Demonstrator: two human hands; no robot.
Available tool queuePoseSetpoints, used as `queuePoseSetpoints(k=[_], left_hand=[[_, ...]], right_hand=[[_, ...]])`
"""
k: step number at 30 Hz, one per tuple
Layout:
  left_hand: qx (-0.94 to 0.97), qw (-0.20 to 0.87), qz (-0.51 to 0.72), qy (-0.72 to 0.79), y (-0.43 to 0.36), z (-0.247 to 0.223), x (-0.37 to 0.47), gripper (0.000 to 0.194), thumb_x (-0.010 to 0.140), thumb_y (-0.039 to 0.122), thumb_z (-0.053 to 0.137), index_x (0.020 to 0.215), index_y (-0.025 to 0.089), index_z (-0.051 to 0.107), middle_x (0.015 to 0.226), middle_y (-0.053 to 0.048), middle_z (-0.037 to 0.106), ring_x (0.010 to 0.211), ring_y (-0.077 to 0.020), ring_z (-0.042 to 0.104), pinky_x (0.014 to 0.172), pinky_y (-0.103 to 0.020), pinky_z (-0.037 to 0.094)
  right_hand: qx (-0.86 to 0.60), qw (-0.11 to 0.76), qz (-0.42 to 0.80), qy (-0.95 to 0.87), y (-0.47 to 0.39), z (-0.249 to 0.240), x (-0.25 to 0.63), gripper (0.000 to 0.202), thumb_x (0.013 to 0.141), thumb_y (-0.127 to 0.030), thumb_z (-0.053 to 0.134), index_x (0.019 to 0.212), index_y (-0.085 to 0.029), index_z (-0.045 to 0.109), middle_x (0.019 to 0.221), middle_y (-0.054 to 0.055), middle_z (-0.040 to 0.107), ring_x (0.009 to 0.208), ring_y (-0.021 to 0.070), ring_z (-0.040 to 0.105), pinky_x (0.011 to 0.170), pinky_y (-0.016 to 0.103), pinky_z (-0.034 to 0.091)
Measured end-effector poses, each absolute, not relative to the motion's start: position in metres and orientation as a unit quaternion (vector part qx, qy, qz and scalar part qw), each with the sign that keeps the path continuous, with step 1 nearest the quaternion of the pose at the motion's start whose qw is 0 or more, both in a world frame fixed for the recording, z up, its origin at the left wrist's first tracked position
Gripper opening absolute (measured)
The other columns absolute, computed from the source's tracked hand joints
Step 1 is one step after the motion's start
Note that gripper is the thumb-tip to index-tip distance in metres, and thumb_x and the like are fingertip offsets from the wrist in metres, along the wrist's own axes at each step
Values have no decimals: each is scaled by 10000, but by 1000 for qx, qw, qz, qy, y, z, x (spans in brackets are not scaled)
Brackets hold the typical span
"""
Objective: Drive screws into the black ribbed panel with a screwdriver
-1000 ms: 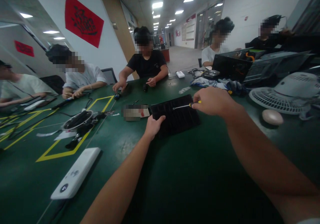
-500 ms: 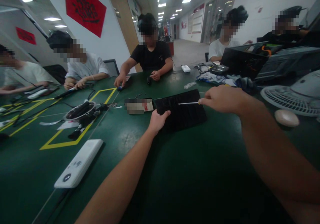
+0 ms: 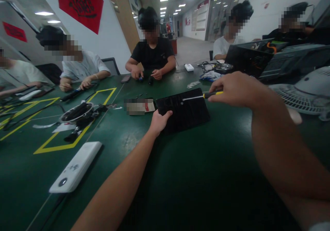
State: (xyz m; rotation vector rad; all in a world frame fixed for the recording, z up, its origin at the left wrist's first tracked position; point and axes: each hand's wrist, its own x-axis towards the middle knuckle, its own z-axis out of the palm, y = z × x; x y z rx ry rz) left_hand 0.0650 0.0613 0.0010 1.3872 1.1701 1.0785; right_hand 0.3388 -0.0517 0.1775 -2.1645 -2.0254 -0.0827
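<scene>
My left hand (image 3: 160, 121) grips the left edge of a flat black panel (image 3: 193, 115), thumb on top. What the panel belongs to I cannot make out; raised ribs show on its dark face. In my right hand (image 3: 232, 90) is a screwdriver (image 3: 213, 94) with a yellow-and-black handle, held almost level from the right. Its thin metal shaft points left across the panel, and the tip is close to a small round silvery spot, likely a screw head (image 3: 182, 103). Whether the tip touches it I cannot tell. A small open box (image 3: 140, 106) lies just left of the panel.
A white power bank (image 3: 76, 169) with a cable lies at front left. Beyond it sit a round metal ring (image 3: 77, 113) with black parts and yellow tape. At right are a white fan (image 3: 304, 93) and computer cases (image 3: 247, 60). Several people sit around the green table (image 3: 196, 176).
My right hand has shifted back slightly, and more of the screwdriver's handle shows. The tip now sits a little off the silvery spot. The view has turned slightly; my left hand keeps its hold.
</scene>
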Motion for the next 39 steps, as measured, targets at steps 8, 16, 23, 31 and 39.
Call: queuePoseSetpoints(k=[8,16,23,31,39], left_hand=[[566,498,457,473,63,0,66,421,751,366,911,1091,154,785,1143,-154,847,1079,-344,806,1046,-519,624],[570,490,463,470,66,-4,65,465,701,436,938,1047,163,788,1085,-130,849,1070,-357,800,1052,-536,616],[567,497,468,462,67,-6,65,454,716,410,934,1077,175,792,1123,-132,849,1079,-355,801,1042,-534,624],[560,504,465,464,70,-9,64,445,724,411,938,1068,176,783,1101,-133,845,1046,-347,805,1037,-545,626],[564,500,463,467,70,-8,64,455,723,428,937,1072,177,788,1090,-133,847,1025,-349,810,1017,-546,631]], right_hand=[[-734,110,-52,-668,-55,181,327,240,862,-379,807,1086,-342,888,1149,87,832,1122,436,744,889,540,558],[-716,124,-78,-683,-52,178,326,258,836,-352,825,1080,-361,908,1083,74,844,1066,386,759,825,474,579],[-726,104,-66,-677,-51,179,322,289,856,-328,821,1131,-349,907,1124,72,848,1096,372,767,882,481,575],[-732,87,-73,-672,-51,180,320,291,873,-351,822,1153,-365,903,1183,78,842,1154,403,751,894,497,568],[-722,94,-72,-682,-51,180,321,302,855,-341,816,1142,-362,906,1165,84,844,1119,405,755,860,501,567]])
